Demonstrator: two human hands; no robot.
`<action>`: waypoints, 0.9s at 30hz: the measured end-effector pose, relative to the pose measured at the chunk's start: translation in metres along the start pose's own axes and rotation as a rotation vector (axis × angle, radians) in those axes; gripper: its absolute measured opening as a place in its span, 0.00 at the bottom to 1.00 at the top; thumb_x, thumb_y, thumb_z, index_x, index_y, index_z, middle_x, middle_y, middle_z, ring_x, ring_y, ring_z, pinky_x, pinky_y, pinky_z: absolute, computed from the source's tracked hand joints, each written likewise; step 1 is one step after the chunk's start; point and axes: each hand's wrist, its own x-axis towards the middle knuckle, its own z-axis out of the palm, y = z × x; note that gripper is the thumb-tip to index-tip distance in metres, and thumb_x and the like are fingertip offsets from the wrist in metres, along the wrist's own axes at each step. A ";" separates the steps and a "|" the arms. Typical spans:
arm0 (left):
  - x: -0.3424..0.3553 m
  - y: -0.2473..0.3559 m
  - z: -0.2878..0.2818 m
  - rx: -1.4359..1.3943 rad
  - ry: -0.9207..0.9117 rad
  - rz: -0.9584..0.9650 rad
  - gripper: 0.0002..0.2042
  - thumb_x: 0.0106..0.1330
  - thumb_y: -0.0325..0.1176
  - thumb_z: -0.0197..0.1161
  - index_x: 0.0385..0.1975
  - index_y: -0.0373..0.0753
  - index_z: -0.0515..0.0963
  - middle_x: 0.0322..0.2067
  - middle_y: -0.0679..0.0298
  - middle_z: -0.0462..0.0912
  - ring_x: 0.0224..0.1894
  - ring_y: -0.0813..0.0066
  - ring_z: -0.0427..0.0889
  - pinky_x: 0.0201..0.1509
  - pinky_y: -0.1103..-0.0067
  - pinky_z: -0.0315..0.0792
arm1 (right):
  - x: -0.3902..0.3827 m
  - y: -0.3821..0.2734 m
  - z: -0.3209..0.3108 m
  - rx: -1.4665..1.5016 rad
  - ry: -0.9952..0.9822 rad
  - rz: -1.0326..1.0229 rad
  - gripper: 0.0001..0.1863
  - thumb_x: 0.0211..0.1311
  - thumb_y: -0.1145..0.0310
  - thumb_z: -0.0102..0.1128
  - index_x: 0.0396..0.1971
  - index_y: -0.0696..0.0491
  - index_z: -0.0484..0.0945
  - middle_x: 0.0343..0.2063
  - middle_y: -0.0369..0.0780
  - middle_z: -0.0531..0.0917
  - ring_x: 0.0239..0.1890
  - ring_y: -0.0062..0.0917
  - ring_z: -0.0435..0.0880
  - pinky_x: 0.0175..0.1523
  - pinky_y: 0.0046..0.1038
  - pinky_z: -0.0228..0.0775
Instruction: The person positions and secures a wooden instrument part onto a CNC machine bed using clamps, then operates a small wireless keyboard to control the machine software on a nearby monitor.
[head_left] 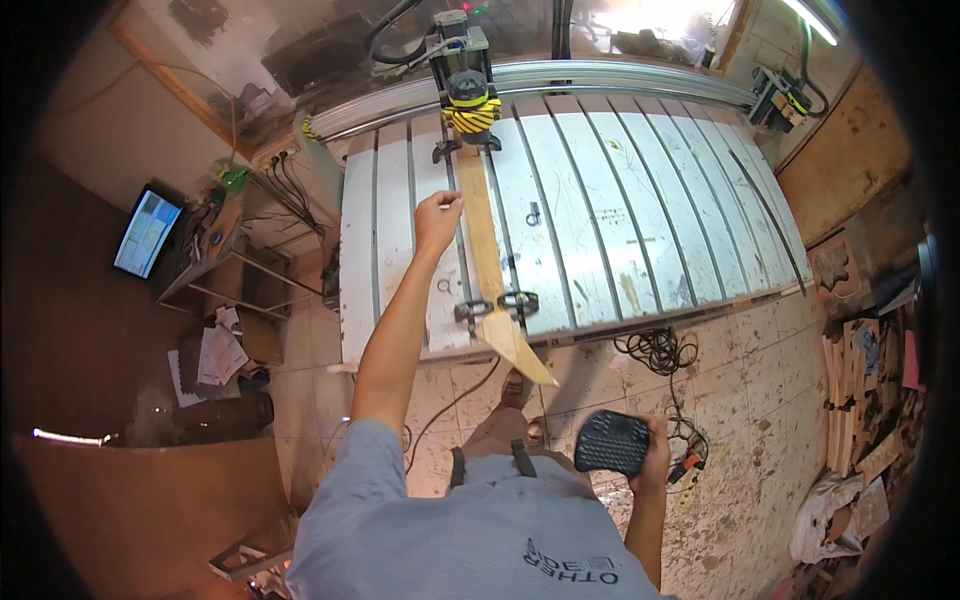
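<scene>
My left arm reaches out over the slatted white machine bed [590, 230]. My left hand [438, 222] is closed, fingers curled, just left of a long wooden board [482, 225]; whatever it may hold is hidden. Black clamps [518, 303] stand on both sides of the board's near end, with more at its far end below the router spindle [467, 90]. A pointed piece of wood [515, 347] extends past the bed's front edge. Down near my right side, my right hand [653, 457] grips a small black keyboard [612, 443] by its right edge.
A metal gantry rail [620, 75] crosses the far side. To the left, a monitor [148, 232] stands by a small desk. Coiled black cable [657, 350] lies on the tiled floor in front of the bed. Wood offcuts [850, 390] are piled at the right.
</scene>
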 end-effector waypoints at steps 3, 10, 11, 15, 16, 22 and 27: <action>0.071 -0.015 0.033 0.051 0.023 0.043 0.13 0.60 0.34 0.72 0.42 0.35 0.87 0.39 0.56 0.90 0.42 0.65 0.89 0.52 0.72 0.79 | -0.004 -0.020 0.008 -0.015 0.121 -0.048 0.28 0.80 0.45 0.40 0.45 0.56 0.79 0.39 0.43 0.86 0.40 0.31 0.88 0.48 0.34 0.84; 0.154 -0.019 0.077 0.117 -0.103 0.011 0.13 0.55 0.31 0.76 0.39 0.35 0.87 0.38 0.57 0.90 0.41 0.65 0.89 0.50 0.72 0.78 | -0.003 -0.024 0.063 0.039 0.407 -0.109 0.27 0.79 0.42 0.43 0.44 0.52 0.78 0.35 0.41 0.86 0.35 0.29 0.89 0.39 0.32 0.87; 0.163 -0.031 0.081 0.028 -0.107 0.006 0.13 0.54 0.31 0.76 0.38 0.34 0.87 0.37 0.56 0.90 0.40 0.66 0.88 0.49 0.73 0.78 | -0.002 -0.023 0.068 0.052 0.425 -0.109 0.27 0.79 0.42 0.43 0.44 0.52 0.78 0.35 0.41 0.86 0.35 0.29 0.89 0.38 0.33 0.87; 0.192 -0.069 0.080 -0.119 -0.150 -0.039 0.10 0.55 0.25 0.75 0.38 0.35 0.88 0.37 0.62 0.92 0.39 0.74 0.88 0.48 0.77 0.79 | 0.010 -0.016 0.077 0.068 0.359 -0.112 0.26 0.79 0.43 0.43 0.46 0.52 0.77 0.38 0.42 0.86 0.37 0.30 0.89 0.41 0.33 0.86; 0.191 -0.062 0.083 -0.124 -0.186 -0.037 0.10 0.55 0.25 0.75 0.38 0.35 0.88 0.37 0.62 0.92 0.39 0.74 0.88 0.48 0.77 0.79 | 0.012 -0.016 0.082 0.078 0.362 -0.116 0.26 0.79 0.43 0.43 0.46 0.52 0.77 0.38 0.42 0.86 0.38 0.30 0.89 0.42 0.33 0.86; 0.198 -0.064 0.081 -0.215 -0.251 0.003 0.08 0.58 0.30 0.73 0.35 0.35 0.89 0.31 0.60 0.91 0.33 0.74 0.87 0.42 0.76 0.77 | 0.026 -0.021 0.094 0.096 0.309 -0.117 0.24 0.80 0.44 0.43 0.46 0.50 0.77 0.40 0.41 0.86 0.40 0.29 0.88 0.45 0.34 0.85; 0.206 -0.078 0.084 -0.104 -0.243 0.041 0.09 0.57 0.31 0.74 0.35 0.35 0.89 0.32 0.58 0.91 0.32 0.71 0.88 0.42 0.75 0.78 | 0.032 -0.035 0.098 0.097 0.235 -0.134 0.25 0.81 0.45 0.41 0.47 0.53 0.75 0.41 0.44 0.85 0.42 0.31 0.88 0.48 0.35 0.84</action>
